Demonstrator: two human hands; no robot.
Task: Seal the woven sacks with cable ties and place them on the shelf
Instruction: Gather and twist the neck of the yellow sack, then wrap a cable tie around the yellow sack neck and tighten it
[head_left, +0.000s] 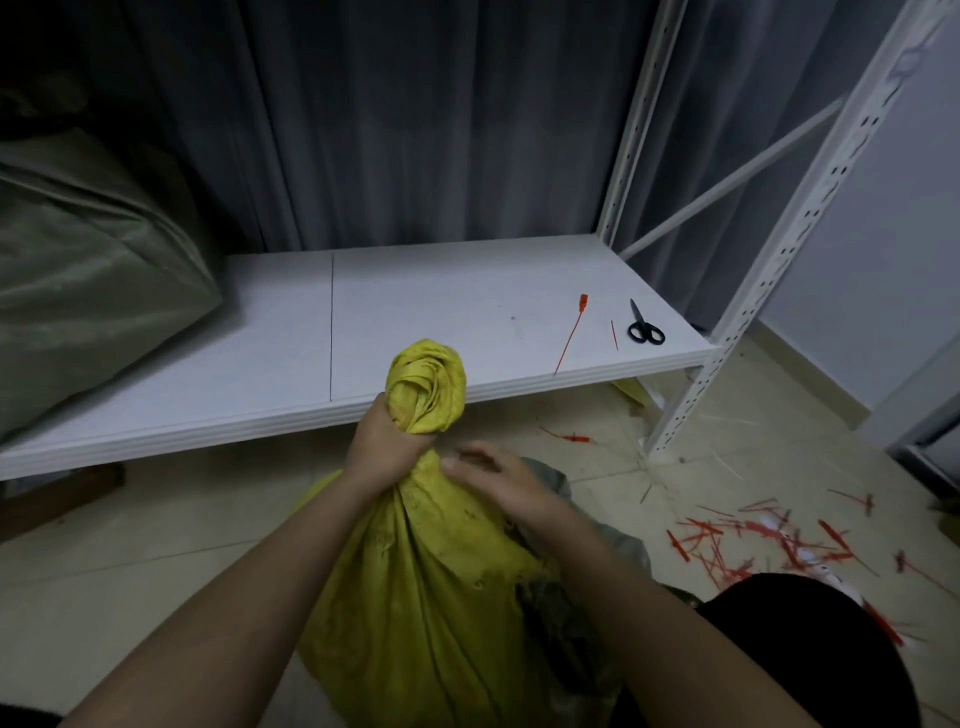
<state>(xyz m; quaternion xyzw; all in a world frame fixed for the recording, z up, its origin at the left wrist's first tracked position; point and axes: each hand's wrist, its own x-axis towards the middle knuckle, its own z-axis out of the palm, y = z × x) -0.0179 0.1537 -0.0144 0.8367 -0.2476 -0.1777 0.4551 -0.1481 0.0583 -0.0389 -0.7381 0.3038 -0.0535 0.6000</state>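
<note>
Shelf (415, 301) front edge is just behind the sack (415, 571). Twisted neck is gripped by left hand (382, 441), fingers clamped; right hand (498, 480) is laid on it, fingers straight.

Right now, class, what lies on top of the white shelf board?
A red cable tie, black-handled scissors and a green sack on the white shelf board; anything beneath the sack is hidden.

No text, label, brand, number or sign can be read anywhere in this view.
</note>
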